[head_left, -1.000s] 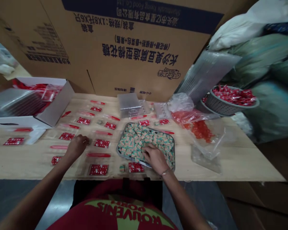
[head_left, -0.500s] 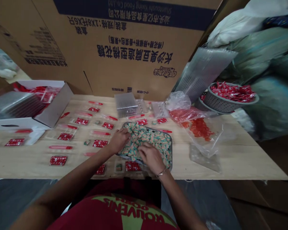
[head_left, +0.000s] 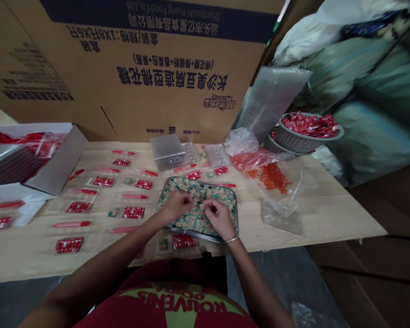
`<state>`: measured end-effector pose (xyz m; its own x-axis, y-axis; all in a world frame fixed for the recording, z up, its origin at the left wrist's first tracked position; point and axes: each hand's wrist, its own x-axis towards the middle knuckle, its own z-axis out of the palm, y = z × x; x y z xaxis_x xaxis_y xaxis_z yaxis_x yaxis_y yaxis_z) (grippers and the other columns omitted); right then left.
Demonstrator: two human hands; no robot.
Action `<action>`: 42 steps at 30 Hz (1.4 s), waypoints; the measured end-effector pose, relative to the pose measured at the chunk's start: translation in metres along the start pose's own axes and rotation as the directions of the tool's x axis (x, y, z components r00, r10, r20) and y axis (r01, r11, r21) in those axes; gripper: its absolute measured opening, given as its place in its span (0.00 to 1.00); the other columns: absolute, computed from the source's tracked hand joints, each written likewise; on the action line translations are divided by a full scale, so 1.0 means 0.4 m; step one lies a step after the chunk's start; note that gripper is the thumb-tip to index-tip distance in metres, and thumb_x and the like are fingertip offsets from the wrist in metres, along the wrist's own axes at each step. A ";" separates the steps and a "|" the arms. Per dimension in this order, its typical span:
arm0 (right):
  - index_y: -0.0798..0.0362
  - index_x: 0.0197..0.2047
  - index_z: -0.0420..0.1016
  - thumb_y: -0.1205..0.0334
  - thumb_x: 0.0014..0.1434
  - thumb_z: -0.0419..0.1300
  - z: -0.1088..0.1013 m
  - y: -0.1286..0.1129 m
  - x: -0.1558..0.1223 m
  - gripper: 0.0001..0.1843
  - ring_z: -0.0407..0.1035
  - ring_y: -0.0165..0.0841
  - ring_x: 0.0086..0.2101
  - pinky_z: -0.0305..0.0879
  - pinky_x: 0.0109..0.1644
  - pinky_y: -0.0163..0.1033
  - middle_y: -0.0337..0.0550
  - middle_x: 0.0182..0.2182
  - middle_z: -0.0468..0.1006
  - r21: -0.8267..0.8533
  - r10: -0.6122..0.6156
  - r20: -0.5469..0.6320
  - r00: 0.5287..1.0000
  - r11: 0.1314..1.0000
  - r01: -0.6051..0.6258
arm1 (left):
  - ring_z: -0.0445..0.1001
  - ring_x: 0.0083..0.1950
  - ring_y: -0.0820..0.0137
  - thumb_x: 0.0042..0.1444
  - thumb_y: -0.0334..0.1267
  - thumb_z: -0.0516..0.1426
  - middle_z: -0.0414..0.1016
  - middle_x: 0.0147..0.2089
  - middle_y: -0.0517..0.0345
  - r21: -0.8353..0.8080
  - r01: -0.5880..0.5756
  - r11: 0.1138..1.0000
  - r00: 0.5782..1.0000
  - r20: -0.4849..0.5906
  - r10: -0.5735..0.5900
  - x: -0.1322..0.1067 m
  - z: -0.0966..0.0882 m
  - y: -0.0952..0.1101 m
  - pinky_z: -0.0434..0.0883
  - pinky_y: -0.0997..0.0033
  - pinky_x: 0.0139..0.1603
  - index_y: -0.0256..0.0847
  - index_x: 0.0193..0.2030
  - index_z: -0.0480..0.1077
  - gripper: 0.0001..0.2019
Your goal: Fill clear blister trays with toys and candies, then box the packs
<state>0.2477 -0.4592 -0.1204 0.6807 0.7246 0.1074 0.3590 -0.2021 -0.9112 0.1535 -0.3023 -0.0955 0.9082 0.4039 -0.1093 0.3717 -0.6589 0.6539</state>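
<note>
A metal tray (head_left: 237,214) is heaped with small tan-and-green packets (head_left: 191,223). Over the heap, my left hand (head_left: 177,205) has its thumb and fingers pinched together; whatever they hold is too small to make out. Close by on its right, my right hand (head_left: 220,218) pinches what looks like one of the small packets, fingertips facing those of the left. Around the tray lie clear plastic trays with red printed sachets (head_left: 134,212) and red pen-shaped tubes (head_left: 133,197). Some also hold a small tan-and-green packet (head_left: 163,245).
A large cardboard box (head_left: 140,109) stands along the back. At left is a white box (head_left: 54,168) with clear trays and red packs. On the right are a plastic bag of orange-red pieces (head_left: 273,177) and a grey basket (head_left: 300,139) of red sachets.
My hands have come closer together over the tray, the right one rising from the heap and the left shifting toward it. The camera view has turned slightly right.
</note>
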 end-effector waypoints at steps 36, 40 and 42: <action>0.52 0.36 0.71 0.63 0.61 0.52 0.003 0.001 -0.045 0.07 0.68 0.34 0.41 0.65 0.45 0.39 0.46 0.39 0.74 -0.195 -0.194 -0.041 0.980 0.964 0.183 | 0.67 0.22 0.76 0.35 0.47 0.67 0.69 0.22 0.65 -0.765 0.131 0.631 0.990 0.068 -0.123 -0.013 0.056 -0.036 0.68 0.74 0.26 0.37 0.27 0.69 0.17; 0.52 0.33 0.70 0.55 0.57 0.54 0.008 0.001 -0.025 0.10 0.68 0.32 0.28 0.65 0.31 0.35 0.39 0.27 0.73 0.108 0.010 -0.023 1.000 0.994 -0.007 | 0.72 0.24 0.74 0.34 0.47 0.67 0.72 0.25 0.64 -0.815 0.171 0.554 0.982 0.094 -0.165 -0.016 0.075 -0.014 0.71 0.71 0.29 0.38 0.27 0.70 0.18; 0.52 0.31 0.69 0.54 0.56 0.54 0.013 0.000 -0.020 0.10 0.67 0.31 0.25 0.64 0.29 0.35 0.38 0.23 0.72 0.098 0.053 -0.023 0.998 0.994 -0.050 | 0.73 0.25 0.74 0.37 0.45 0.66 0.73 0.25 0.64 -0.829 0.158 0.536 0.982 0.078 -0.170 -0.015 0.079 -0.004 0.72 0.71 0.31 0.39 0.29 0.71 0.16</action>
<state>0.2388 -0.4614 -0.1232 0.7129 0.6979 0.0684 0.2602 -0.1726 -0.9500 0.1535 -0.3236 -0.1197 0.8441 0.4593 -0.2765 0.1836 0.2369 0.9540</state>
